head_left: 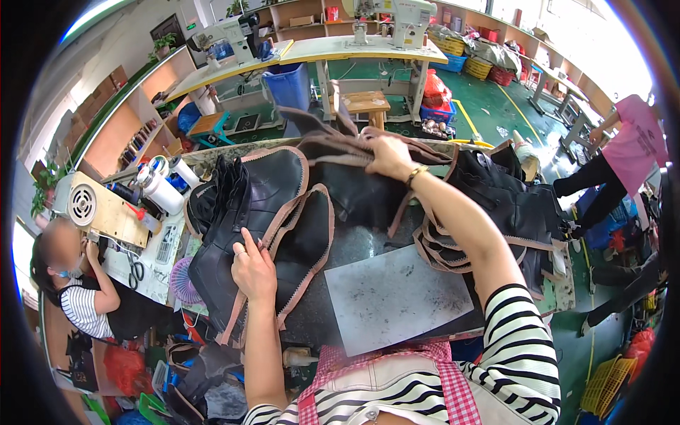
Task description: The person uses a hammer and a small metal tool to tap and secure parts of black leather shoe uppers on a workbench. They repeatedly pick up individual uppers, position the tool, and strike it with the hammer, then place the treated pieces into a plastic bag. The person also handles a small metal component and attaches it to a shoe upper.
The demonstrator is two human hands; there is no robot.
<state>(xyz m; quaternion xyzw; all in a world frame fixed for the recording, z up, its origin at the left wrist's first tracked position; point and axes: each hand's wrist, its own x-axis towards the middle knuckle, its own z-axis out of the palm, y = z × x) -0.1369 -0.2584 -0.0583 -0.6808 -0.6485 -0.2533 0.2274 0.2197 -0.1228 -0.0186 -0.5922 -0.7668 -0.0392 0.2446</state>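
Black leather shoe upper pieces [273,173] with brown zigzag-cut edges lie stacked at the left of the worktable. My left hand [253,270] rests on these pieces, forefinger stretched out and the other fingers partly bent. At the far side of the table, my right hand [388,154] is closed round a bundle of brown-edged leather pieces [333,145], whose upper ends are smeared by motion. Beneath that bundle lies more black leather [365,191]. Another heap of black leather uppers [489,191] sits to the right, beside my right forearm.
A smudged pale board [397,294] lies in front of me on the table. To the left are scissors [134,270], a white thread cone [159,185], a purple fan [183,282] and a seated person [85,290]. Sewing machines [414,25] stand beyond; another person [630,149] is at right.
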